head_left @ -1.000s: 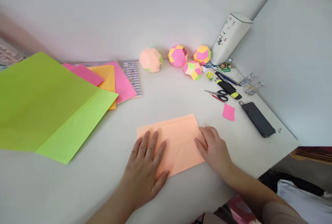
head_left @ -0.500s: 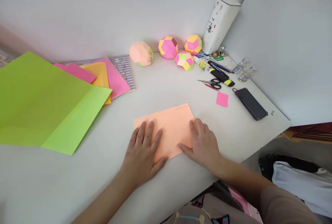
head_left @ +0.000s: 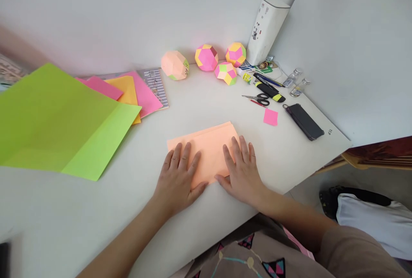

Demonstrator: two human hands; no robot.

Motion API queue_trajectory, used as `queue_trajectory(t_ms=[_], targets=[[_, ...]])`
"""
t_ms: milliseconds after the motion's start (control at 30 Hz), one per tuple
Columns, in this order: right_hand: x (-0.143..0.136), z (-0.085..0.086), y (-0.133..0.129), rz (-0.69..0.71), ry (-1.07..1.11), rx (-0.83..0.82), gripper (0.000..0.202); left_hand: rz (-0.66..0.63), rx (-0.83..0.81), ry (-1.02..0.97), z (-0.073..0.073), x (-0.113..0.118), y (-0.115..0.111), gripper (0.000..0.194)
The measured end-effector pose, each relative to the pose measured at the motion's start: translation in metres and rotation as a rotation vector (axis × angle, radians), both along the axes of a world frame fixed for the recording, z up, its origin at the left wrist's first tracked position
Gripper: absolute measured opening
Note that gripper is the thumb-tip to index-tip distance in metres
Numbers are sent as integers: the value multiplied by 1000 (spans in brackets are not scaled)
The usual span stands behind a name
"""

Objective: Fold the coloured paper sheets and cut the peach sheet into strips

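A folded sheet of peach paper (head_left: 210,147) lies on the white table in front of me, its upper edges showing more than one layer. My left hand (head_left: 178,179) rests flat on its left part, fingers spread, thumb near the lower edge. On the right part lies my right hand (head_left: 241,172), also with fingers spread and its thumb at the lower edge. Both hands press on the paper without gripping it. The palms hide the paper's lower corners.
Large green sheets (head_left: 74,119) lie at left over pink and orange paper (head_left: 125,91). Paper balls (head_left: 206,57) stand along the wall. At right are scissors (head_left: 261,99), a pink square (head_left: 271,117), a black phone (head_left: 304,121) and small bottles (head_left: 299,87).
My right hand has shifted further onto the paper, and its fingers have straightened and spread. My left hand stays flat in its place. The whole view has shifted slightly.
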State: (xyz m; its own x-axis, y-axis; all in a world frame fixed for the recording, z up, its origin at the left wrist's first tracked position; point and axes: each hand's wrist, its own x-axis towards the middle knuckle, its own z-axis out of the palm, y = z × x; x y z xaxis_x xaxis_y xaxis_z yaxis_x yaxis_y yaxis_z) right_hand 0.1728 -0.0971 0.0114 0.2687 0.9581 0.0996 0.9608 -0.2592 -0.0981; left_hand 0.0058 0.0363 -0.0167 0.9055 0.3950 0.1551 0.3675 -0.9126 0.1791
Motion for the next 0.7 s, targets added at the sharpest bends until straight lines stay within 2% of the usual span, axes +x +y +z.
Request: queue_trajectory(t_ms=[300,533,633,700], targets=[[36,-6,-33,-224,-30,-73,69,-10,27,36,-2,0,0,73],[55,-13,-52,-347,-20,-63,67,-25,47,25,-2,0,0,72],[62,-15,-58,-350,7,-19,68,-23,51,30,-1,0,0,73],[59,-14,-58,-346,26,93,66,-20,51,30,-2,0,0,73]])
